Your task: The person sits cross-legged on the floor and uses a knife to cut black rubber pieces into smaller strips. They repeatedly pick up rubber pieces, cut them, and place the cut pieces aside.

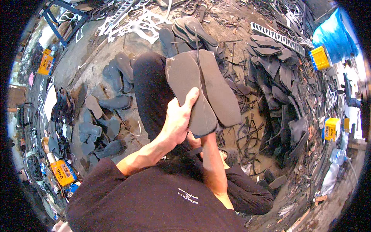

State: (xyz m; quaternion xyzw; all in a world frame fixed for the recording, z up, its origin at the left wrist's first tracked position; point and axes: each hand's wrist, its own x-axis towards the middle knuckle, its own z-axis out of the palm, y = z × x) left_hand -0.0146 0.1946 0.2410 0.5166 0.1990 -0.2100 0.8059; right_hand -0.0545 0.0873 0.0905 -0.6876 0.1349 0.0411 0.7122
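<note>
Two long grey shoe soles, a left one (184, 79) and a right one (220, 92), lie side by side and partly overlapping above my lap. My left hand (178, 120) is closed on the left sole's edge, its thumb pressed across the top face. Beneath the near ends of the soles reaches my right hand (209, 138); its fingers are hidden behind them. A thin dark strip (197, 40) stands up at the far end, between the two soles.
Piles of loose soles lie on the ground at left (110, 131), ahead (189, 33) and at right (274, 73). Dark rubber scraps (249, 135) and white cut-out strips (143, 25) litter the floor. Yellow boxes (63, 173) stand around. A blue plastic sheet (336, 36) is far right.
</note>
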